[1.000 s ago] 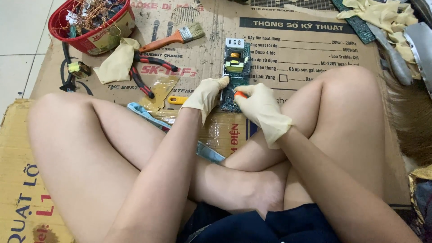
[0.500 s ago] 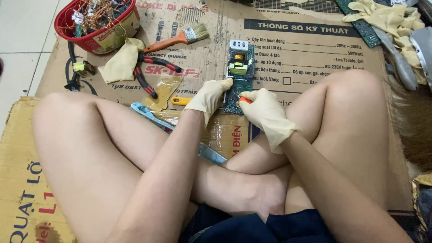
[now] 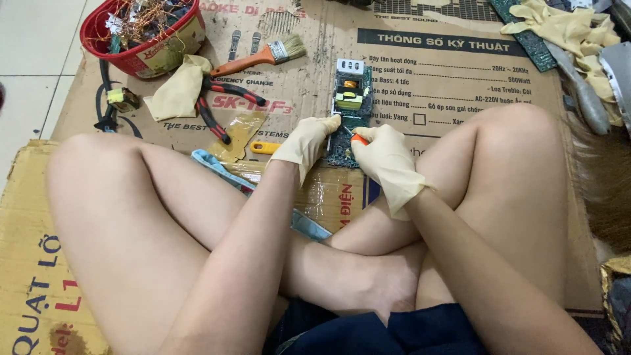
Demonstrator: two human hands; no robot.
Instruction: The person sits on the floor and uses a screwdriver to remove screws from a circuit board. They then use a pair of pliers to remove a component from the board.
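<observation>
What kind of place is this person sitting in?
Probably a floor workspace for taking old electronics apart. Flattened cardboard covers the tiles, a circuit board lies between the gloved hands, and a red basket holds tangled copper wire.

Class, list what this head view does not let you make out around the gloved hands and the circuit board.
- The tip of the orange-handled tool: hidden by the right hand.
- The near end of the circuit board: covered by the left hand and the right hand.
- Small parts on the board: too small to identify.
- The red basket contents: tangled, cut off by the top edge.
- The pile of gloves: partly cut off at the top edge.
</observation>
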